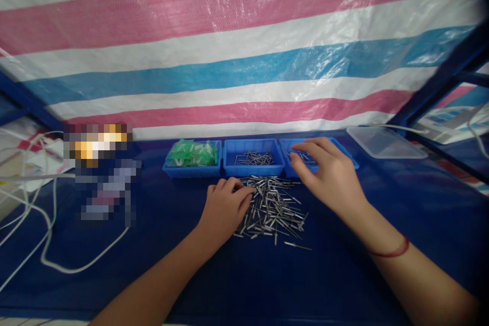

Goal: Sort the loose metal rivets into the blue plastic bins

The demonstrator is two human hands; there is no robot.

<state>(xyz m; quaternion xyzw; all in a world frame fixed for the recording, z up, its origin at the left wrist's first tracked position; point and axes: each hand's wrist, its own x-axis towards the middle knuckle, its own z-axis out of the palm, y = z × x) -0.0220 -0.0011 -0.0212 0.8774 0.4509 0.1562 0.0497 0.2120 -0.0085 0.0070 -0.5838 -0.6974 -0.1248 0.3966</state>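
A loose pile of silver pop rivets (273,206) lies on the dark blue table. My left hand (226,204) rests at the pile's left edge, fingers curled and thumb drawn in; whatever is between the fingertips is hidden. Over the right blue bin (346,158) is my right hand (330,170), its thumb and fingers apart and nothing visible between them. Some rivets (305,158) show in that bin, partly covered by the hand. The middle blue bin (254,170) also holds rivets (256,158). One single rivet (298,246) lies apart in front of the pile.
The left blue bin (191,170) is full of small green-tinted plastic packets (193,153). A clear plastic lid (385,142) lies at the back right. White cables (72,270) loop across the left side, near a blurred-out area. A striped tarp (229,76) hangs behind the table.
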